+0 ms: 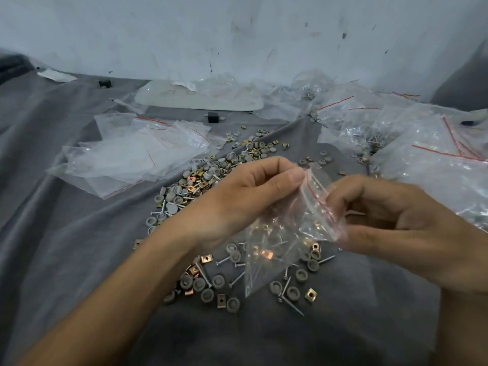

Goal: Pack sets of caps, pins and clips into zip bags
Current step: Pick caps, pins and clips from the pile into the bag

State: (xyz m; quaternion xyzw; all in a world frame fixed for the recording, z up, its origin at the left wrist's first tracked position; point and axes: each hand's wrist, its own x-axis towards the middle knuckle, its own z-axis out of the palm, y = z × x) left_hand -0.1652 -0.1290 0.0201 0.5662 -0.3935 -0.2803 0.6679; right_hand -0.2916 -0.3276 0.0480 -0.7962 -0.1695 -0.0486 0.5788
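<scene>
A grey cloth (66, 233) under a scuffed white wall (237, 35) is serving as the bench. A loose pile of caps, pins and clips (190, 186) is running diagonally across it. The zip bag (287, 233) is hanging just above the pile's near end, with clips and pins showing inside. The left hand (245, 196) is pinching one end of the red zip strip and the right hand (396, 223) the other, likely keeping the mouth taut. Sealing or opening: cannot tell. The empty bags (126, 159) are lying left of the pile and the filled bags (422, 154) right of it, probably keeping feed and output apart.
</scene>
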